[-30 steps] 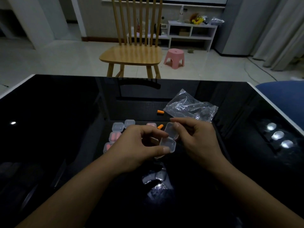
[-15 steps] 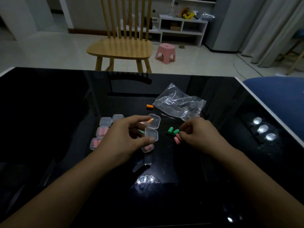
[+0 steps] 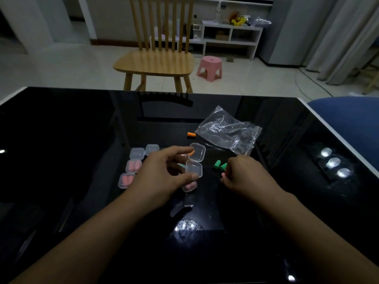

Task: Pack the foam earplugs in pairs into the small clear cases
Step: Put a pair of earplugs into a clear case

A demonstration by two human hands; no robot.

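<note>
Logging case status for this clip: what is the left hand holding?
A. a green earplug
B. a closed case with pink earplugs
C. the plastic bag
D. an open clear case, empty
D: the left hand grips an open clear case, lid hinged up, nothing visible inside it.

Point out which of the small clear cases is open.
The open case held in the left hand, its lid hinged up. The closed cases lying on the table left of it are shut.

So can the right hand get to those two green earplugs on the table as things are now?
Probably yes. The green earplugs lie on the black table just beyond the right hand, nothing between. Its curled fingers may already hold something; that is hidden.
</note>
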